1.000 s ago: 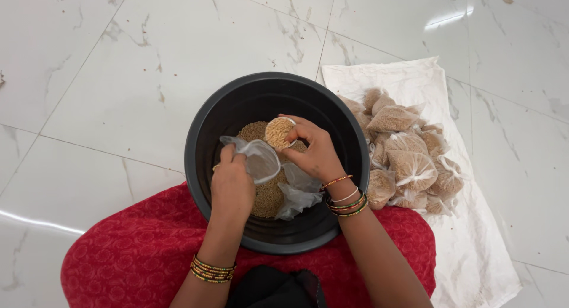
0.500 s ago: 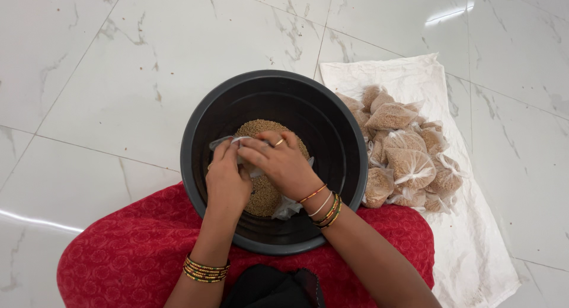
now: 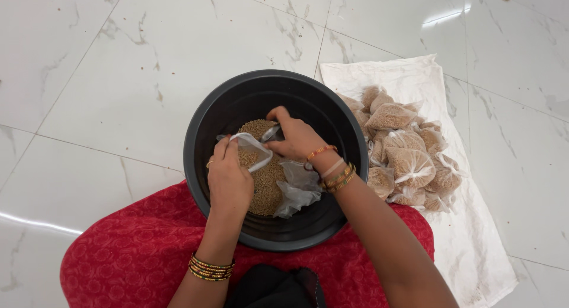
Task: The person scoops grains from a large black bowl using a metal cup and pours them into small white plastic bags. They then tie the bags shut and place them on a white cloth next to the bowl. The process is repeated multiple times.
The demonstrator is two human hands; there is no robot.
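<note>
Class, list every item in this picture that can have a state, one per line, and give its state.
Black tub: upright, holding a heap of grain.
Small clear bag: mouth held open, partly filled with grain.
Left hand: gripping the small clear bag.
Right hand: closed on a small metal scoop over the grain.
Empty bags: crumpled in the tub.
Filled bags: tied shut, piled on the white cloth.

Filled tied grain bags (image 3: 403, 151) heaped on white cloth (image 3: 474, 237); marble floor (image 3: 118, 77).

White marble-look tile floor (image 3: 118, 65) here. A black tub (image 3: 204, 124) sits on it, and just to its right there's a white cloth (image 3: 474, 225) spread flat.
</note>
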